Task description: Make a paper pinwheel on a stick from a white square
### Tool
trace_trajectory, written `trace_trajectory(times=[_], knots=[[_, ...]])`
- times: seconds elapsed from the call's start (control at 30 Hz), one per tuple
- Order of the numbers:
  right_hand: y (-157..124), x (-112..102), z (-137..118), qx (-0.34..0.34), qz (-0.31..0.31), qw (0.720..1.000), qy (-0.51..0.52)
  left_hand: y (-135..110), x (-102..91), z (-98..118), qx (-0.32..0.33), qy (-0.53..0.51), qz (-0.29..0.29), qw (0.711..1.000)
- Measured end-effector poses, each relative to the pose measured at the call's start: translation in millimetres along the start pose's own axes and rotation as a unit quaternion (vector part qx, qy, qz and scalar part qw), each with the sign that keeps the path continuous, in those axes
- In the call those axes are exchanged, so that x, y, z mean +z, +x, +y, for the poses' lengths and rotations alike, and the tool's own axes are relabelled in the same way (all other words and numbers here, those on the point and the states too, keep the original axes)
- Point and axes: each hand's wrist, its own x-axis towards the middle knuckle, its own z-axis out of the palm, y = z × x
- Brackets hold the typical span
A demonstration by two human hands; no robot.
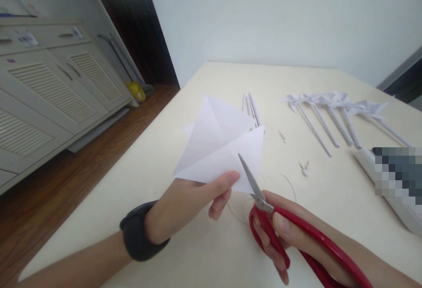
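A creased square of white paper (211, 138) is held up over the table, with a slit running inward from its right side. My left hand (211, 193) pinches its lower edge, thumb on top and fingers beneath. In my right hand (280, 231) is a pair of red-handled scissors (255, 184). Their blades straddle the paper's lower right edge, one blade lying over its face and the other mostly hidden below. A thin loop of pale string or wire (292, 187) lies on the table behind the scissors.
Several paper pinwheels (332, 99) on rolled sticks lie at the back right of the table (184, 239). Rolled paper sticks (252, 105) lie behind the square. Small pins (281, 136) and white-topped bits (305, 170) are at right, near a pale device (385, 191). Cabinets (49, 77) stand left.
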Motion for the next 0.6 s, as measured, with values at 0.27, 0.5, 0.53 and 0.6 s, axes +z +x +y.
trace_trajectory(times=[0.27,0.5,0.53,0.6], knots=[[4,-2,14,-0.022,-0.002,1.000,0.000,1,-0.8,3,-0.003,-0.012,-0.003,1.000],[10,-1,20,-0.045,0.010,0.999,-0.011,1,0.3,1,-0.003,-0.029,-0.003,1.000],[10,0,19,-0.044,0.010,0.999,-0.010,1,0.6,1,-0.002,-0.028,-0.002,1.000],[11,1,17,-0.043,0.010,0.999,-0.005,1,1.0,1,-0.002,-0.023,0.002,1.000]])
